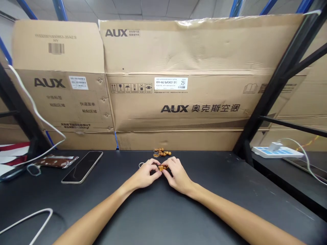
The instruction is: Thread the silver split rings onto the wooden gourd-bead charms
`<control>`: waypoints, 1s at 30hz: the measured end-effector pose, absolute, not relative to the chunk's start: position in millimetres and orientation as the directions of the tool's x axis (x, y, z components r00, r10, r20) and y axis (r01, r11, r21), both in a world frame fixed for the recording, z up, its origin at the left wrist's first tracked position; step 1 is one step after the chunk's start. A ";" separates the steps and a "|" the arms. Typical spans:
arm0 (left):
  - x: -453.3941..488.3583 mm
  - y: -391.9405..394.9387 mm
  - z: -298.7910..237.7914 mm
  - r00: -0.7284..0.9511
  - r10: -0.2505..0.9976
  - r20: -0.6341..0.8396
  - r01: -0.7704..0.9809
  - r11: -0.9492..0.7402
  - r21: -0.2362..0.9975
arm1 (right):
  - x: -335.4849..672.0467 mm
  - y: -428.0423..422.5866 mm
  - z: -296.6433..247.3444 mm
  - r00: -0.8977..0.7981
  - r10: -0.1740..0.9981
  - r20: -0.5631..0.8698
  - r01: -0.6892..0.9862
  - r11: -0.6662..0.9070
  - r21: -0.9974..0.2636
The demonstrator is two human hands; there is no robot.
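Note:
A small cluster of shiny brown beads (161, 167) is pinched between my two hands, just above the dark tabletop. My left hand (148, 173) closes thumb and fingers on its left side. From the right, my right hand (176, 174) grips it with thumb and fingertips. Part of the cluster is hidden by the fingers. Beyond the hands lies a second group of brown beads (163, 153) with a pale cord loop at its left end. A thin white loop (141, 164) shows beside my left hand; what it joins is hidden.
A phone (82, 167) and a brown packet (58, 161) lie on the left of the black table (158, 217). White cables (38, 212) cross the left side. Cardboard panels (194, 102) stand behind. A white power strip (277, 151) sits at right, beyond a black frame post (265, 88).

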State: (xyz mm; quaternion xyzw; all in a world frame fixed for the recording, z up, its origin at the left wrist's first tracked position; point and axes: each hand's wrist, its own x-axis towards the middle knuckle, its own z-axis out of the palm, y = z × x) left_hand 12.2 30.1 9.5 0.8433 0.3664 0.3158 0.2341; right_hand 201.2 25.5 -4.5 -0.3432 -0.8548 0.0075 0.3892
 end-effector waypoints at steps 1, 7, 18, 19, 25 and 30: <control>11.8 30.9 9.2 0.529 0.772 0.352 0.457 -0.609 0.648 | 201.0 25.5 -4.7 -0.464 0.589 0.661 0.580 0.766 -0.276; 9.6 34.8 8.3 0.496 0.805 0.326 0.458 -0.561 0.689 | 205.5 40.4 -13.4 -0.256 0.755 0.604 0.731 0.560 -0.390; -8.7 45.1 1.3 0.404 0.723 0.560 0.781 -0.591 0.200 | 210.4 50.9 -17.1 -0.166 0.789 0.591 0.860 0.409 -0.304; -10.0 46.0 -1.0 0.409 0.726 0.553 0.795 -0.581 0.176 | 210.7 52.4 -17.9 -0.154 0.787 0.598 0.873 0.392 -0.290; -7.9 45.2 -4.8 0.418 0.729 0.542 0.824 -0.555 0.112 | 206.8 69.1 -17.8 -0.286 0.704 0.650 0.841 0.509 -0.182; -6.4 44.0 -4.3 0.430 0.731 0.529 0.835 -0.545 0.075 | 201.1 78.0 -17.1 -0.400 0.684 0.610 0.816 0.569 -0.103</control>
